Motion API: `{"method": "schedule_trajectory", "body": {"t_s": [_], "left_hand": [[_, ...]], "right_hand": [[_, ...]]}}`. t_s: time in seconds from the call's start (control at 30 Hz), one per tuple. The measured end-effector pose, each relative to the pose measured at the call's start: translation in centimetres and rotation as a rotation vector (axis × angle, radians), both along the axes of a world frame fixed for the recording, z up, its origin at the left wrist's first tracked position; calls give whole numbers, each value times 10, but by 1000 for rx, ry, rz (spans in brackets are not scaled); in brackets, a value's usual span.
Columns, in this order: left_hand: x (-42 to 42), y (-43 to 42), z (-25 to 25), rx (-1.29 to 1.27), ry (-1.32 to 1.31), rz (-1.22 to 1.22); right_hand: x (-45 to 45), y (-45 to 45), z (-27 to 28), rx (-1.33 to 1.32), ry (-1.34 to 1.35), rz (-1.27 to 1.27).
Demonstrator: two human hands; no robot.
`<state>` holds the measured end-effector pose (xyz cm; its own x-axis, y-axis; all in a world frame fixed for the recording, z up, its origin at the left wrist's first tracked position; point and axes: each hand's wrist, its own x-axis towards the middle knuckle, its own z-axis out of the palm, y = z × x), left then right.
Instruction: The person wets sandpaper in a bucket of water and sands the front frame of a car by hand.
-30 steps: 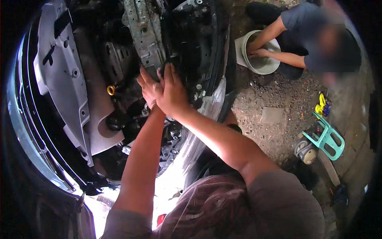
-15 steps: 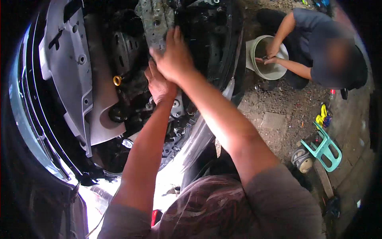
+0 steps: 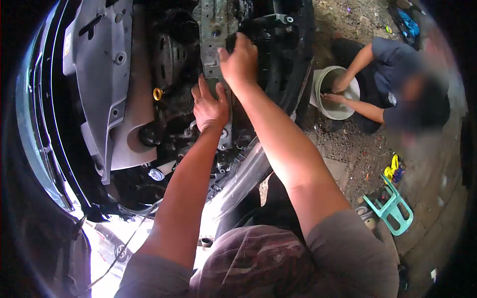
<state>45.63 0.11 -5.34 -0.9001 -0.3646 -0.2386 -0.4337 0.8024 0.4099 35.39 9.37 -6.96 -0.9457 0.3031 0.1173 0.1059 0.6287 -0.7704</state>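
Grey metal beam point(image 3: 210, 44), pierced with holes and grimy, directly beneath and ahead of both hands. Left hand point(image 3: 211, 107) low over the near end of the beam, fingers fanned and thumb held wide, nothing visible pinched; firm contact or mere hovering, impossible to tell. Right hand point(image 3: 241, 64) farther ahead, over the beam's right edge, fingers bunched together and thumb parted from them. Between that thumb and those fingers, a dark patch point(image 3: 231, 43); object or shadow, too unclear to tell, so no certainty of a pinch.

Left of the left hand, a yellow loop point(image 3: 157, 94); beyond it, a broad grey cover point(image 3: 99, 64). Back toward the left forearm, a white-topped cap point(image 3: 156, 174). Ahead and to the right of the right fingertips, a metal arm point(image 3: 276, 19) with a round end.

Most likely trouble: a skid of the right fingers off the beam's edge, from grime on the surface and little room for a firm hold. Possible too: a nick to a bare fingertip, from a hole rim or thin metal edge pressed at an angle. With anything small in the right fingers, a drop into the dark gaps beside the beam, from a loose pinch. For the left hand, a knock against the yellow loop, from a sudden sideways slip.
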Motion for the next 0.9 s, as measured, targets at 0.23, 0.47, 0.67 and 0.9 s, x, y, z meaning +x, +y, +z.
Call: {"method": "schedule_trajectory", "body": {"t_s": [0.23,0.47,0.67,0.9], "left_hand": [[0,-3,3,26,-10,15],[0,-5,6,45,5,3],[0,-4,12,63,-28,9],[-1,-5,10,66,8,3]], "right_hand": [[23,39,34,-362,-279,-157],[20,33,35,-585,-373,-98],[3,23,-1,-268,-255,-121],[3,23,9,-204,-234,-56]]}}
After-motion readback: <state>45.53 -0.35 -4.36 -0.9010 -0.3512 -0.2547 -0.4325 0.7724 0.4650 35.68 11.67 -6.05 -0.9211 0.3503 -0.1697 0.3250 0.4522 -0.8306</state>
